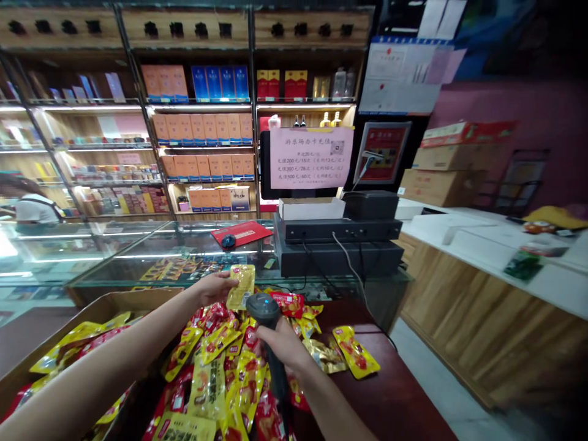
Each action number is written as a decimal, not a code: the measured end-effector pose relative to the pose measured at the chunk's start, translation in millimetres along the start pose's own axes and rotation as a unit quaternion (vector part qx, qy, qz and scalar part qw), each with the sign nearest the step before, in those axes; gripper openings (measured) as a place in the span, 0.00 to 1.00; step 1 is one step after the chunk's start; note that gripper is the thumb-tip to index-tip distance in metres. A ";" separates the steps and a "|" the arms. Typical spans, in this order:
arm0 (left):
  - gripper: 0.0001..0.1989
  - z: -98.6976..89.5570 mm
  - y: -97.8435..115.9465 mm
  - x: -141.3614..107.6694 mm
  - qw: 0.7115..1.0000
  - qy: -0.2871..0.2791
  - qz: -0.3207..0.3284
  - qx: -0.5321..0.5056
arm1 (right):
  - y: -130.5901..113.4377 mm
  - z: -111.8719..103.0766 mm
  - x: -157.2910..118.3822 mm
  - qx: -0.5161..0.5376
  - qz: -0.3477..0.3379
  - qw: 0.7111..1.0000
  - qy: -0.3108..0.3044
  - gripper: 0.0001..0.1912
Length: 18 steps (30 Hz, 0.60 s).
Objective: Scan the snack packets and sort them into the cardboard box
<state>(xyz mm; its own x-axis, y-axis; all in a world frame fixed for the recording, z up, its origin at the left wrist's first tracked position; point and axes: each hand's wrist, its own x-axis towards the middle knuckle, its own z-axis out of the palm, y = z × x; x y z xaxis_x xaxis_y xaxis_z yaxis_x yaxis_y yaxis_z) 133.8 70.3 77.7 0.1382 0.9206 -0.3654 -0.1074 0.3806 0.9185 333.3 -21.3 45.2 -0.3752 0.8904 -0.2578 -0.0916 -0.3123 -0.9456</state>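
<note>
My left hand (215,289) pinches the edge of a gold snack packet (241,286), held upright above the pile. Wrapped round the handle of a black barcode scanner (264,309) is my right hand (281,344). The scanner's head is just right of the packet's lower part, and its cable hangs down toward the bottom edge. Beneath both hands lie many red and yellow snack packets (248,383). A yellow packet (356,352) rests apart on the dark red table (390,398), at the right.
An open cardboard box (108,300) with packets is at the left. Behind stands a glass counter (151,251) with a red mat (248,233), a mouse (228,241) and a monitor covered by a pink sign (310,159). A person (37,208) is at the far left.
</note>
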 end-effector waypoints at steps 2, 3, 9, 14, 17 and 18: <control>0.19 9.9 1.8 6.3 1.000 0.002 -0.003 0.001 | 1.2 -0.6 1.4 -0.005 0.006 1.000 0.014 0.02; 0.19 14.5 2.5 8.6 1.000 0.004 -0.006 0.005 | 1.3 -0.7 1.3 -0.003 0.005 1.000 0.019 0.03; 0.20 26.4 3.9 12.9 1.000 0.005 -0.018 0.013 | -3.0 -2.0 -3.0 -0.010 -0.010 1.000 0.004 0.02; 0.22 14.9 1.0 16.6 1.000 -0.002 -0.009 0.008 | -3.2 -2.7 -1.0 -0.026 -0.018 0.999 0.006 0.02; 0.22 8.0 -1.0 18.0 1.000 -0.001 -0.004 0.016 | -0.5 -1.8 1.8 -0.033 -0.022 0.999 0.012 0.02; 0.21 6.5 -1.4 18.3 1.000 0.000 -0.002 0.016 | 0.6 -1.5 2.7 -0.033 -0.024 0.999 0.014 0.02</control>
<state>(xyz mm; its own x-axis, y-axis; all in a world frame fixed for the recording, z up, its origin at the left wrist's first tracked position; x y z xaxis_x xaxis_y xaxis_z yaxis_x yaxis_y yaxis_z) 142.9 86.1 70.7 0.1392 0.9189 -0.3691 -0.0756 0.3815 0.9213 333.5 -18.5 43.7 -0.3454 0.9129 -0.2173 -0.0480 -0.2484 -0.9675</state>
